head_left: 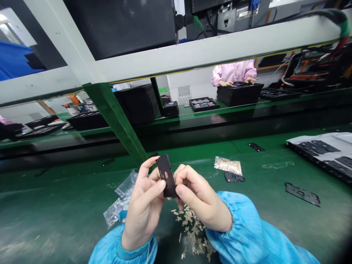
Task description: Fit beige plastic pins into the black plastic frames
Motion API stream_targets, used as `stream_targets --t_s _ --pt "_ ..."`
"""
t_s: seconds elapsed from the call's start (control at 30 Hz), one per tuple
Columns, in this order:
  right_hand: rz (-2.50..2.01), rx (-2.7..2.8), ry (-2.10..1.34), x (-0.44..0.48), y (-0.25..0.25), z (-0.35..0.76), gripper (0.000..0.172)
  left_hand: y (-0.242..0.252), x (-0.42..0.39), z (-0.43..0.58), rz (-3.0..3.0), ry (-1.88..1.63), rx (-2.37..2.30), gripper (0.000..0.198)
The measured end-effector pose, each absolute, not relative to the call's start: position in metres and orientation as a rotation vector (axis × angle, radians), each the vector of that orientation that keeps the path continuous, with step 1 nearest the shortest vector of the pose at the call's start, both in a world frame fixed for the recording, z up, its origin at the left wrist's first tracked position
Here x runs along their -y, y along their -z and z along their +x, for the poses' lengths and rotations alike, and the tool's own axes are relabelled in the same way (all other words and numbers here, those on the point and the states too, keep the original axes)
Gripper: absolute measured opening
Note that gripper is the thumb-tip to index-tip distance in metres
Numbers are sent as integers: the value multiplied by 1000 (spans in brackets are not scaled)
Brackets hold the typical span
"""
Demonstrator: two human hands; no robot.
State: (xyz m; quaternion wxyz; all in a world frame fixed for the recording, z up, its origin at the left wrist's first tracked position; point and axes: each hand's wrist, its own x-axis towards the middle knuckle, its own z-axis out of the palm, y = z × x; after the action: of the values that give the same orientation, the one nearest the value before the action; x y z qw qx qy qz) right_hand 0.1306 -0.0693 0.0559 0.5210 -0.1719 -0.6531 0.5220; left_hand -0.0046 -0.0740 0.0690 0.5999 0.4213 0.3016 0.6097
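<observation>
A small dark rectangular plate (167, 176) with a slot in its middle is held up, tilted, above the green table. My left hand (148, 194) grips it, thumb on its face and fingers at its far edge. At the plate's lower right edge, my right hand (198, 196) has thumb and forefinger pinched together; anything between them is too small to make out. Below my right hand, many small tan pieces (194, 229) lie scattered on the table.
Clear plastic bags (121, 201) lie at left. A bag of tan pieces (228, 165) overlaps a black plate (234, 178); another plate (302, 193) lies further right, near a white-lined tray (294, 141). Behind a green post (115, 121), a person in pink (233, 72) works over black trays (239, 94).
</observation>
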Motion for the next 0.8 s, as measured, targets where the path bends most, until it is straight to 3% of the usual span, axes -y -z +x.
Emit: stream_targets --t_s 0.47,0.8 --pt "-549 1708 -758 67 -49 127 12 -63 77 5 891 -1450 -683 39" --pt "-496 1756 48 60 -43 124 22 -60 78 9 726 -1350 -631 41"
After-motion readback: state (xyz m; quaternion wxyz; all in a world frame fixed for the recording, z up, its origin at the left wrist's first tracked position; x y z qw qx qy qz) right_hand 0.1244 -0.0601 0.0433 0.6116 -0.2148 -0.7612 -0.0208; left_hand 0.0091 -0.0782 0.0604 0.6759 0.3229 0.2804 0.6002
